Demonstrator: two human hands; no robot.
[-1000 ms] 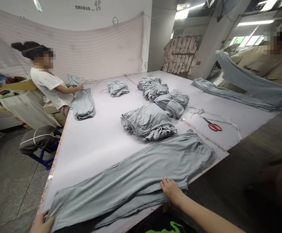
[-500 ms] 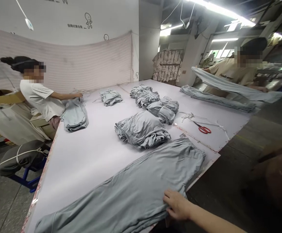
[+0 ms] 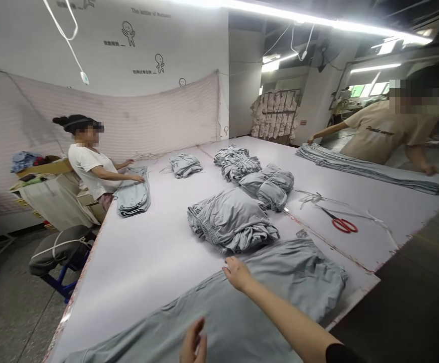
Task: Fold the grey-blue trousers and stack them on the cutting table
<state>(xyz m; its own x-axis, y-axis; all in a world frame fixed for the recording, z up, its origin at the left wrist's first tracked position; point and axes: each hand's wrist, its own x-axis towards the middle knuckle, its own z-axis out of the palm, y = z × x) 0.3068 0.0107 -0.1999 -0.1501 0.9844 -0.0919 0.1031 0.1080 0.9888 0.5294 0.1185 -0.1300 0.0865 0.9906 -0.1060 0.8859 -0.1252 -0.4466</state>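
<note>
Grey-blue trousers (image 3: 279, 282) lie stretched out along the near part of the table, the gathered waistband at the right. My right hand (image 3: 237, 274) reaches over them to their far edge, fingers bent and apart, holding nothing. At the bottom of the view my left hand (image 3: 194, 343) is raised over the trousers, its fingers apart and nothing in it; the frame's edge cuts it off. A thick folded bundle of the same cloth (image 3: 232, 219) sits just beyond my right hand.
Tied bundles (image 3: 268, 185) stand farther back on the white table (image 3: 159, 252). Red-handled scissors (image 3: 343, 225) and white strings (image 3: 310, 197) lie right. One person (image 3: 92, 166) handles folded cloth at the left; another (image 3: 389, 126) leans over long stacked cloth (image 3: 374, 171) at the right.
My right hand has let go of the near edge and moved to the far edge. My left hand has come into view. The person at the right has lowered the raised cloth onto the stack.
</note>
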